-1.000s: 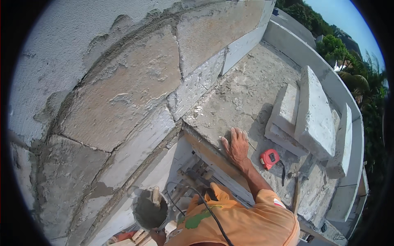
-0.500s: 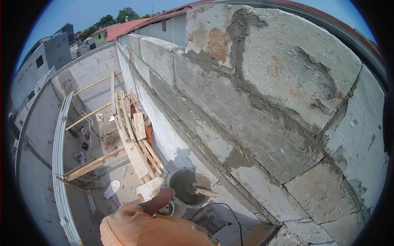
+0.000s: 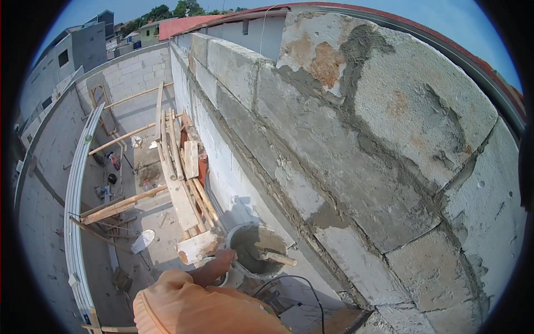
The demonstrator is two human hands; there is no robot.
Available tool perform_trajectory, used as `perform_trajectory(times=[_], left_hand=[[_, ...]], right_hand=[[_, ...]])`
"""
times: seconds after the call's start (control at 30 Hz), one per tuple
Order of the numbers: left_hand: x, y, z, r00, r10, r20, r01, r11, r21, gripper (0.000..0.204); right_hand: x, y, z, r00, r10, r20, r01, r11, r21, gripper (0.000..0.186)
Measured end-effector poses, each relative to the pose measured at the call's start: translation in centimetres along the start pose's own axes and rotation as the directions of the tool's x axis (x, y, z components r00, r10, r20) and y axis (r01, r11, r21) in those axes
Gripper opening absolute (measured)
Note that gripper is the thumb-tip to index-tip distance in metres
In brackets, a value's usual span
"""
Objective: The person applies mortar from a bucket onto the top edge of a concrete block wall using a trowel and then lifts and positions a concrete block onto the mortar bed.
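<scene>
My left hand [image 3: 223, 260], at the end of an orange sleeve [image 3: 194, 306], is closed at the left rim of a whitish bucket [image 3: 236, 268]. Grey wet mortar [image 3: 250, 242] lies inside the bucket. A tool with a pale wooden handle [image 3: 281, 259] leans across the right rim, its other end down in the mortar, so its kind is hidden. Part of a second pale container [image 3: 231, 279] shows just under my hand and forearm. My right hand is not visible.
A block wall [image 3: 345, 156] with mortared joints rises close on my right. Wooden planks and poles [image 3: 179, 195] lie beyond the bucket. Far below left is a floor with scattered debris, crossed by wooden beams [image 3: 125, 206]. Long metal profiles [image 3: 78, 183] run along the left. A black cable [image 3: 314, 292] curves beside the bucket.
The view has shifted slightly, so the upper wall sits farther right and lower. My left hand stays at the bucket's rim, and the wooden-handled tool remains in the mortar.
</scene>
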State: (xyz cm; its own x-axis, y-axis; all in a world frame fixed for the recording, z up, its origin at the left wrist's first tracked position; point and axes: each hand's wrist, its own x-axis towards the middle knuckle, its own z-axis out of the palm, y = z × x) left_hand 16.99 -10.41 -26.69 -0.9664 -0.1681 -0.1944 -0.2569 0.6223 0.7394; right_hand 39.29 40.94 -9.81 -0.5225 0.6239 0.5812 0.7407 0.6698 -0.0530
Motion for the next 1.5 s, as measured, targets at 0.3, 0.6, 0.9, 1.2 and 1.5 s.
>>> perform_trajectory(times=[0.3,0.6,0.9,1.2,1.5], left_hand=[[-3.1,5.3,-4.2,0.953,0.261,0.157,-0.291,0.931,0.220,0.038],[0.0,12.8,-5.3,0.918,0.013,0.396,0.263,0.728,-0.633,0.032],[2.6,8.0,-1.8,0.671,0.153,0.725,0.337,0.808,-0.483,0.051],[-1.0,19.4,2.6,0.588,-0.045,0.807,0.549,0.755,-0.358,0.040],[-0.5,28.6,6.7,0.472,0.097,0.876,0.295,0.919,-0.260,0.015]], right_hand=[[-1.3,1.6,-0.5,0.994,-0.110,-0.005,0.110,0.986,0.127,0.058],[-4.9,4.1,-3.6,0.974,0.197,0.115,-0.201,0.979,0.020,0.058],[-0.9,1.0,-6.7,0.944,0.271,0.187,-0.281,0.959,0.025,0.069],[-3.5,2.0,-7.9,0.912,0.381,0.151,-0.401,0.907,0.132,0.077],[-3.1,1.7,-7.6,0.918,0.379,0.116,-0.396,0.883,0.250,0.065]])
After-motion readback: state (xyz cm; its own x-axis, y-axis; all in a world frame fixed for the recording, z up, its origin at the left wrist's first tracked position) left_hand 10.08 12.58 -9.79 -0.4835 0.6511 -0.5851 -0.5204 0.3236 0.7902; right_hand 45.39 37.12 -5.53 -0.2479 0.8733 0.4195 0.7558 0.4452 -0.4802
